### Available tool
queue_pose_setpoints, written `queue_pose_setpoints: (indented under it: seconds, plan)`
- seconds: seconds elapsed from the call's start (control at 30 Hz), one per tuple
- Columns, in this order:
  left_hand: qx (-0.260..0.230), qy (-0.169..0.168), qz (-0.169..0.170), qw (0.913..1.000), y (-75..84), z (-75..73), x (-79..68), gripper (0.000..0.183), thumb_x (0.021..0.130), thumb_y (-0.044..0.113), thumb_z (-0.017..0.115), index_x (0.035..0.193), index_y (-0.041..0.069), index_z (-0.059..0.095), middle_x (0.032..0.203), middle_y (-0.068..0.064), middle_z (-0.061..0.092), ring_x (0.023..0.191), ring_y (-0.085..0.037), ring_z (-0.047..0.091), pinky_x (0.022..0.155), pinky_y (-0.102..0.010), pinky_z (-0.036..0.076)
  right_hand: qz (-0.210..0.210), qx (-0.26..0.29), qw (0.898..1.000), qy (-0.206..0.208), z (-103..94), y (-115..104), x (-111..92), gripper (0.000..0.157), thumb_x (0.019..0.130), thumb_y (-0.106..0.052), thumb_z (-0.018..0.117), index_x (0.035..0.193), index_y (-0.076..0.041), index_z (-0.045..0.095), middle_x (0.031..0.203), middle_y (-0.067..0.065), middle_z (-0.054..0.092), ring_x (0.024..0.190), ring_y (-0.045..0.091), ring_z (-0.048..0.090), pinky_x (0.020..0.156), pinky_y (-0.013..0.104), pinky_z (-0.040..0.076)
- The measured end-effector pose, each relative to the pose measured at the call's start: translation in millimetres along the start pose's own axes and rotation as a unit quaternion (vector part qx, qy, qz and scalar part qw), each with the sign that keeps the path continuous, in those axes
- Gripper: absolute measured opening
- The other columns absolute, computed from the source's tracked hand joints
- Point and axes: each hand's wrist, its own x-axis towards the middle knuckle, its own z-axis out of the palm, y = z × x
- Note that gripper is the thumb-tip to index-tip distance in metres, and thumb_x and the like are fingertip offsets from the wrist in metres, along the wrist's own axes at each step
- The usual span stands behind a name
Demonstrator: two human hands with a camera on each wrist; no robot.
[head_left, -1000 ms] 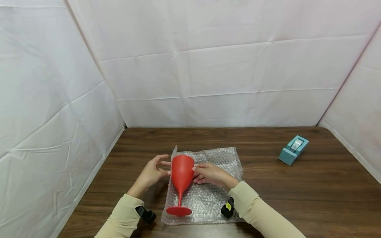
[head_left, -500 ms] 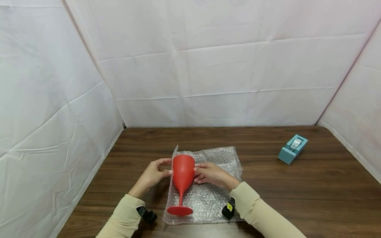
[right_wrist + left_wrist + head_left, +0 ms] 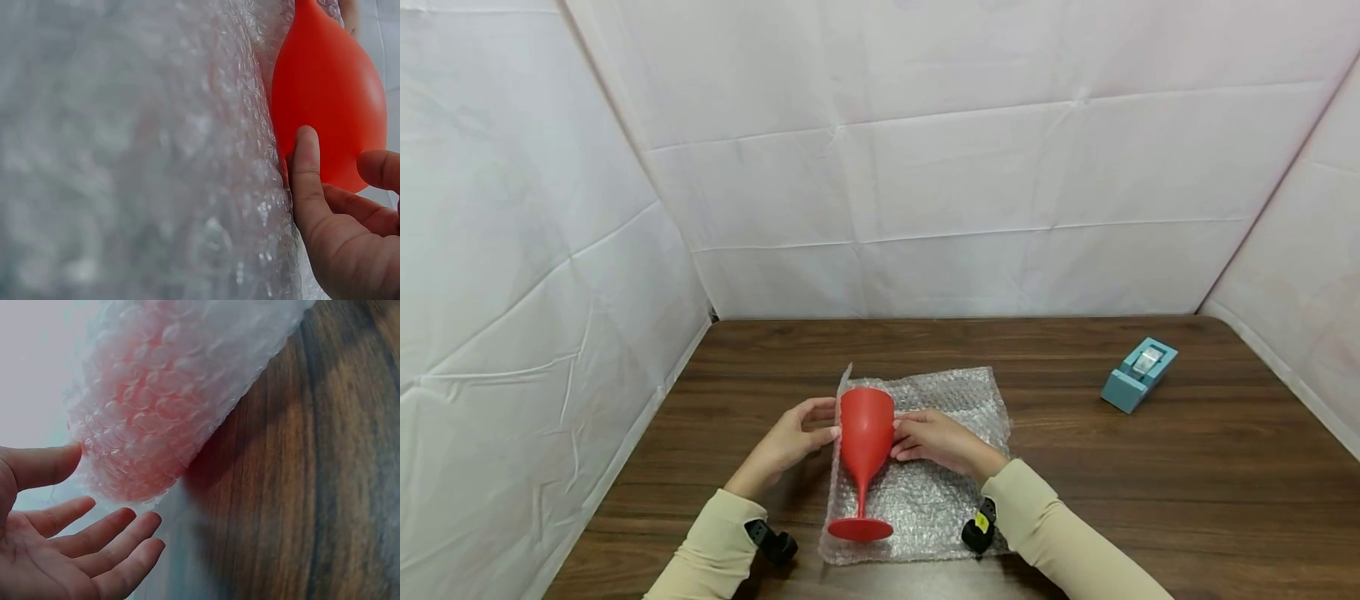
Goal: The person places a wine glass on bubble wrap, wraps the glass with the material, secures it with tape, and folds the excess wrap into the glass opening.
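Observation:
A red goblet (image 3: pixel 867 429) lies on its side on a sheet of bubble wrap (image 3: pixel 928 500), its bowl away from me and its foot towards me. Along the bowl's left side the wrap's edge stands up. My left hand (image 3: pixel 788 440) is at that raised edge, thumb tip touching it and fingers spread out below in the left wrist view. There the red shows through the wrap (image 3: pixel 156 406). From the other side my right hand (image 3: pixel 942 442) touches the bowl with its thumb and fingertips, the fingers fairly straight in the right wrist view.
A blue tape dispenser (image 3: pixel 1138 375) with a roll of clear tape stands at the back right of the brown wooden table (image 3: pixel 1097 483). White cloth walls (image 3: pixel 955 183) rise behind and at both sides. Each wrist wears a black camera.
The goblet and the wrap's raised left edge have shifted slightly right. My left fingers, apart from the wrap a second ago, have come in against its edge. The right hand has followed slightly right.

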Motion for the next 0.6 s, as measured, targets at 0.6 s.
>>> queue_pose_setpoints:
  seconds: [0.6]
  plan:
    - [-0.038, -0.015, -0.029, 0.9988, -2.5, 4.6, 2.8, 0.057, 0.093, 0.02, 0.063, 0.141, 0.0, 0.041, 0.14, -0.024, 0.048, 0.124, -0.034, 0.052, 0.095, -0.047, 0.048, 0.006, 0.014, 1.0, -0.011, -2.0, 2.3, -1.3, 0.043, 0.1, -0.01, 0.04, 0.138, 0.01, 0.041, 0.096, 0.01, 0.063, 0.08, 0.013, 0.063, 0.079, 0.027, 0.055]
